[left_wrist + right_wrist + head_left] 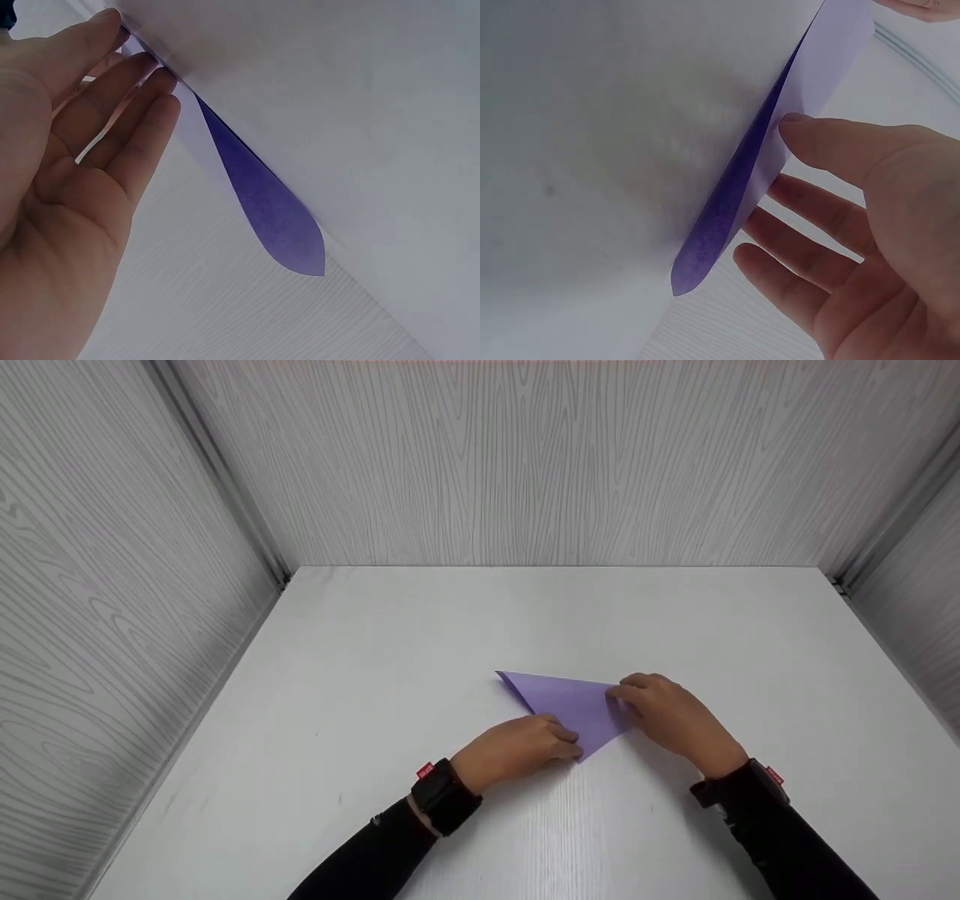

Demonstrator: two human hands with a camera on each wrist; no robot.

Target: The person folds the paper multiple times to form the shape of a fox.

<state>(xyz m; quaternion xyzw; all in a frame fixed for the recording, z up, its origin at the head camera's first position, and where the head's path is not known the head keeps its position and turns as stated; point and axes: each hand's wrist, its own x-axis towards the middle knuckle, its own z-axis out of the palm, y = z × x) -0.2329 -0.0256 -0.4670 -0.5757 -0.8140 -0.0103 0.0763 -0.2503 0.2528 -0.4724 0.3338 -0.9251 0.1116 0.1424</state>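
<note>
A sheet of purple paper [574, 705] lies folded over into a triangle on the white table, its two layers gaping at the left corner. My left hand [521, 746] pinches the paper near the corner closest to me. In the left wrist view, its thumb and fingertips meet at the paper's edge, and a darker curled flap [262, 206] sticks out beyond them. My right hand [670, 718] holds the right corner. The right wrist view shows the thumb on one face of the paper [810, 90] and the other fingers partly behind it.
The white tabletop [390, 637] spreads around the paper. Grey wood-grain panels stand at the back [480, 465], on the left [112, 547] and on the right. Each wrist wears a black strap, the left one [446, 797] with a red tag.
</note>
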